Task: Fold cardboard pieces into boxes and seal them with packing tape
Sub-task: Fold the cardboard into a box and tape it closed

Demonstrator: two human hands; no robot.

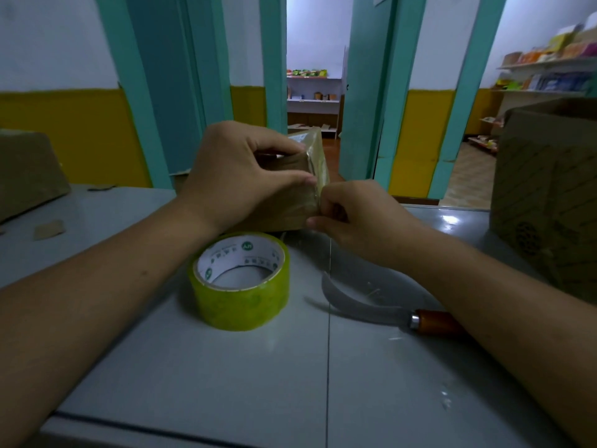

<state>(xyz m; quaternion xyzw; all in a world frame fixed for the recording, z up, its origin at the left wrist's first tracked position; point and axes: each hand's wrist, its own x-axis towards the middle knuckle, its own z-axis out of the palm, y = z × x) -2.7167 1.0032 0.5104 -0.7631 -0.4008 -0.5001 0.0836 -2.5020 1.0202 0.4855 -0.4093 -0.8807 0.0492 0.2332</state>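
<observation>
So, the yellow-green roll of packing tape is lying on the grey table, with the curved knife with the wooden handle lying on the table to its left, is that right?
Not quite. The head view shows the curved knife with the wooden handle lying to the right of the yellow-green roll of packing tape, not to its left. Both do lie on the grey table.

Grey table [226,383] with tape roll [245,307], knife [352,307]
</observation>
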